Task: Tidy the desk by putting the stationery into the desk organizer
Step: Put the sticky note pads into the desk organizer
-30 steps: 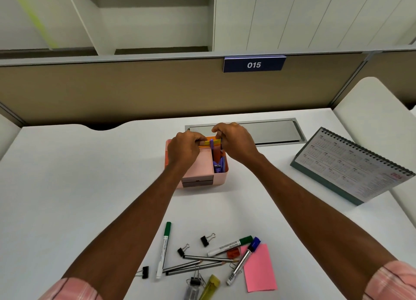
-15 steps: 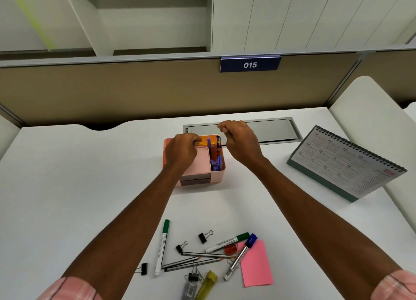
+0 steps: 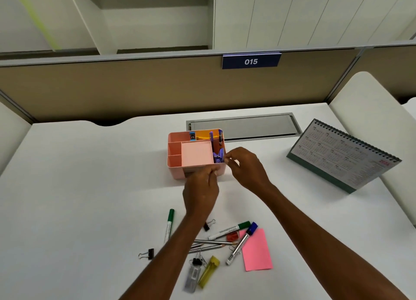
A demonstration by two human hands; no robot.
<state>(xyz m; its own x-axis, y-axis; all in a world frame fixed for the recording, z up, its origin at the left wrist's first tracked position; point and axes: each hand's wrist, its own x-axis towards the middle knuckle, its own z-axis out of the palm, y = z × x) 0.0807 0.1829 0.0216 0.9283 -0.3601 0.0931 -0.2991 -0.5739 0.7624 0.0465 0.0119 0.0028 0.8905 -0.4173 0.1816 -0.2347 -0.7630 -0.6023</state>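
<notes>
The pink desk organizer [image 3: 196, 154] stands mid-desk. Its back compartments hold a small blue stapler [image 3: 192, 135], orange and yellow notes [image 3: 204, 135] and purple pens [image 3: 215, 140]. My left hand [image 3: 201, 191] hovers at the organizer's front wall, fingers loosely curled, holding nothing. My right hand [image 3: 245, 167] is at its front right corner, thumb and forefinger close together and empty. Loose stationery lies near me: a green marker [image 3: 169, 223], a green-capped marker [image 3: 230, 230], a blue-capped marker [image 3: 242, 243], pencils [image 3: 212, 244], a pink note [image 3: 256, 250], a red sharpener [image 3: 233, 236] and binder clips [image 3: 147, 253].
A yellow tube [image 3: 209, 270] and a clear case [image 3: 193, 277] lie at the near edge of the pile. A desk calendar [image 3: 344, 155] stands at the right. A metal cable hatch [image 3: 243, 127] sits behind the organizer, below the tan partition [image 3: 112, 90].
Both hands have drawn back from the organizer's rear compartment toward its front, leaving the orange and yellow notes inside. The camera has tilted slightly.
</notes>
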